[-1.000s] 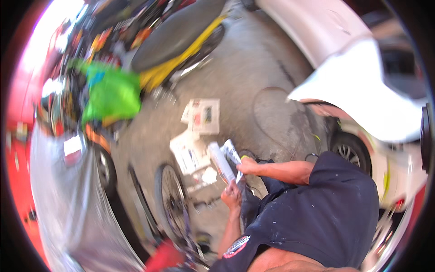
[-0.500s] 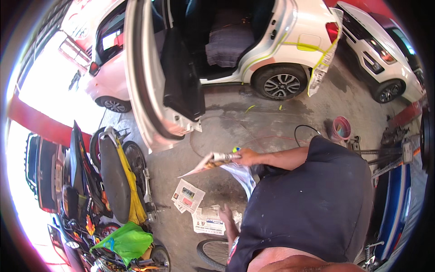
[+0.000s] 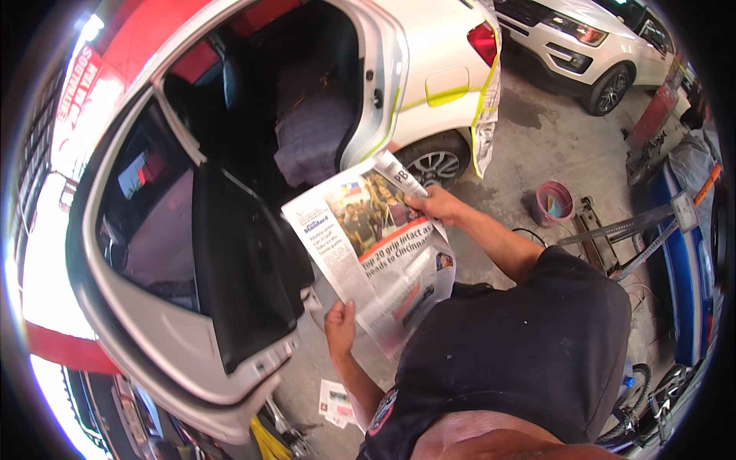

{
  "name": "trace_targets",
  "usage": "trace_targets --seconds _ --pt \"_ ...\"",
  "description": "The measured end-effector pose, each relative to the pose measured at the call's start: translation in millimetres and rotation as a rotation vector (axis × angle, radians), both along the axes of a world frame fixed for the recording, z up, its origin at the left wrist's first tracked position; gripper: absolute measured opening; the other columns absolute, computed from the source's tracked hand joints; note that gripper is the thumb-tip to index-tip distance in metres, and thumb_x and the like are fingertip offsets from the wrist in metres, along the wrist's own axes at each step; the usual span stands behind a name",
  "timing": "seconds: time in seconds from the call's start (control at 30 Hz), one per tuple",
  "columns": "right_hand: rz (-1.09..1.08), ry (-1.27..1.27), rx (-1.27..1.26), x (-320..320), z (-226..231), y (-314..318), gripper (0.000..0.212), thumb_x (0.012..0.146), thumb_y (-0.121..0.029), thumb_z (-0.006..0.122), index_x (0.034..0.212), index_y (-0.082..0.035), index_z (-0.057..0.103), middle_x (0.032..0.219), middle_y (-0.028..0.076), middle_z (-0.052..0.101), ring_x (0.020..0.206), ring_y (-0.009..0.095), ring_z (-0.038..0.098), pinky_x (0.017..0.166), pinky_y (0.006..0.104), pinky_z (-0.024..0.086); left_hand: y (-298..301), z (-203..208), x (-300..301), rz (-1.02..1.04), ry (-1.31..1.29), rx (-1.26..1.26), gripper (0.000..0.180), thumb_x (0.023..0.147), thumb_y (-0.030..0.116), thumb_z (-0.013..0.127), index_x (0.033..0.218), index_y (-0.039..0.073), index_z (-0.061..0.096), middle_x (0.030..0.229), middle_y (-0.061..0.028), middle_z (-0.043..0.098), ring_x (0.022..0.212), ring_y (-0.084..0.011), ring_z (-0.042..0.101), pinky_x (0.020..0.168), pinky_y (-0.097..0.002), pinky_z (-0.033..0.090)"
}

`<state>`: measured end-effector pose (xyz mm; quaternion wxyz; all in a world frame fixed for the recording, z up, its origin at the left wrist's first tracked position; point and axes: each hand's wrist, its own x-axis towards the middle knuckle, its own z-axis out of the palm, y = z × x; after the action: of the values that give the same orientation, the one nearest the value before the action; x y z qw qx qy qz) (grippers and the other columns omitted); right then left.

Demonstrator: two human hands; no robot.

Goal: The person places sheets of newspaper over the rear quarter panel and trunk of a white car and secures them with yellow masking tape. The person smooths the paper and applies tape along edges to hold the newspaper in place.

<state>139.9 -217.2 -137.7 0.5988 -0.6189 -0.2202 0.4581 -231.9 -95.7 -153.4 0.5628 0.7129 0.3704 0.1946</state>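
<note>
A newspaper sheet with a colour photo and large headlines is spread out and slanted in front of my chest. My right hand grips its upper right edge, thumb on the printed side. At the lower left edge, my left hand is closed on the paper's border. Beyond the sheet stands a white car with its rear door swung open to my left. Part of the rear wheel is hidden behind the paper. Yellow-green tape runs along the car's rear side.
More newspaper lies on the concrete floor below my left arm. A pinkish bucket and metal stands are to my right. Another white car stands at the far right. Parked motorcycles are at the lower left.
The newspaper, held folded in my right hand before, is now opened out between both hands. My left hand has risen from near the floor papers to its edge. The view has shifted toward the open door.
</note>
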Motion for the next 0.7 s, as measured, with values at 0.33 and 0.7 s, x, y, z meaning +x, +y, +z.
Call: trace_targets --seconds 0.33,0.7 --pt "-0.464 -1.319 0.060 122 4 111 0.075 0.090 -0.036 0.076 0.149 -0.004 0.042 0.117 0.026 0.055 0.102 0.041 0.060 0.086 0.0482 0.051 102 -41 161 0.196 -0.170 -0.298 0.055 0.095 0.003 0.073 0.062 0.014 0.031 0.060 0.0096 0.034 0.054 -0.0030 0.029 0.047 -0.0260 0.023" --pt "0.113 -0.667 0.161 125 53 275 0.083 0.090 -0.057 0.071 0.140 0.008 0.055 0.105 0.032 0.069 0.093 0.038 0.072 0.087 0.0438 0.055 269 31 362 0.055 -0.339 0.018 0.025 0.095 0.006 0.069 0.112 -0.012 0.069 0.108 -0.0191 0.072 0.091 -0.0244 0.069 0.080 -0.0399 0.056"
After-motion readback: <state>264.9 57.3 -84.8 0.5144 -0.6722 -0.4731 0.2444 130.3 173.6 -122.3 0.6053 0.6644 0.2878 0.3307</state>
